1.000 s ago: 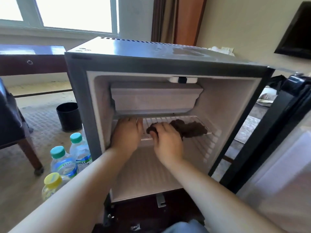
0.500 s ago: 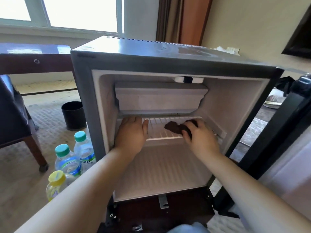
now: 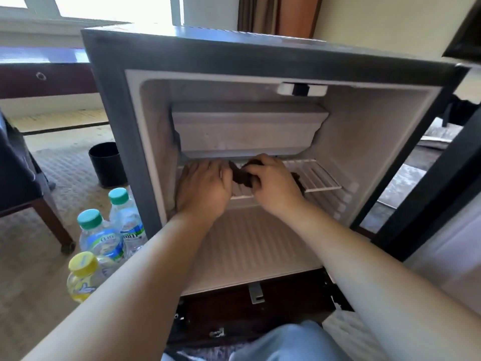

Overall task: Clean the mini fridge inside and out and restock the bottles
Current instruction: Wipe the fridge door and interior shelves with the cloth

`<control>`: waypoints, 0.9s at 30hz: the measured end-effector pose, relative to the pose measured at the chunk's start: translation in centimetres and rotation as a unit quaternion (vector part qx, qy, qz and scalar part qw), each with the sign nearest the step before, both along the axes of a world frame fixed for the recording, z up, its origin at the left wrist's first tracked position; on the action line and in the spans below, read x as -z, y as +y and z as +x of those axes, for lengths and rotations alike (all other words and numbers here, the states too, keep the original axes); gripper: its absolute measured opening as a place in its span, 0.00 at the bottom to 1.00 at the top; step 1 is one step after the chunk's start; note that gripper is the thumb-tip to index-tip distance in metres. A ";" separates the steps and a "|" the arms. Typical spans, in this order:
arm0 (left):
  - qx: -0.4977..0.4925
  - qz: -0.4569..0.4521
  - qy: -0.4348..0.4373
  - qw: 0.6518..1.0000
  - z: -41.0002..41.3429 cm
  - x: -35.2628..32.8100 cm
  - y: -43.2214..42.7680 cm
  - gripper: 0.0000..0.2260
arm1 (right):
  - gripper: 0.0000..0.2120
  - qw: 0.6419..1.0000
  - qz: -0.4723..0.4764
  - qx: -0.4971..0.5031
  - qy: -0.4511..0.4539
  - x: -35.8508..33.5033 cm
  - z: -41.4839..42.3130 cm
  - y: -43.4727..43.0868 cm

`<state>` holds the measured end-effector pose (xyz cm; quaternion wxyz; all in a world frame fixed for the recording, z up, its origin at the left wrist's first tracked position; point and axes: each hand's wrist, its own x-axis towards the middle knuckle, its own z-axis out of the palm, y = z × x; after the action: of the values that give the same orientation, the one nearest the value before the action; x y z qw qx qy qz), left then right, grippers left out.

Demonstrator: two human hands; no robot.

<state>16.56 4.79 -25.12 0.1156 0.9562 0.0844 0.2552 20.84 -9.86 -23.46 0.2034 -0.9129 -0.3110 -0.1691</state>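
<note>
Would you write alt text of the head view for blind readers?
In an open mini fridge, the right hand grips a dark cloth on the wire shelf; the left hand rests beside it. Three bottles stand on the floor.

Dark, perhaps brown cloth [image 3: 240,177]; white shelf [image 3: 316,175]

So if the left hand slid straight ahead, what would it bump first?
Probably the back wall of the fridge. The left hand lies on the wire shelf, fingers pointing inward under the freezer box; nothing else shows ahead, though depth is unclear.
</note>
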 end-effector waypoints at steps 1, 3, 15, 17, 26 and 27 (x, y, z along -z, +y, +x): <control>-0.007 0.009 0.005 1.000 -0.1 0.0 -0.1 0.31 | 0.16 1.000 0.006 0.008 -0.011 0.1 0.1 -0.6; -0.017 0.032 0.034 0.999 -0.2 0.3 -0.1 0.27 | 0.15 0.998 0.019 0.047 -0.030 0.5 0.7 -2.3; -0.035 0.078 0.056 0.995 -0.5 0.3 -0.6 0.26 | 0.13 0.985 0.036 0.165 -0.016 -0.2 4.4 -4.1; -0.032 0.072 0.050 0.996 -0.6 0.2 -0.6 0.25 | 0.13 0.993 0.020 0.111 -0.017 0.1 3.9 -1.7; -0.015 0.047 0.022 0.999 -0.5 0.3 -0.6 0.28 | 0.15 0.999 0.018 -0.030 -0.014 0.2 0.1 -0.2; -0.014 0.049 0.023 0.998 -0.5 0.4 -0.5 0.29 | 0.17 0.999 0.012 -0.041 -0.017 0.1 -0.6 -1.0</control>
<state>16.09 4.26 -25.50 0.0632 0.9652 0.0876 0.2381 20.25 -10.84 -23.59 0.2156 -0.8940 -0.3495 -0.1795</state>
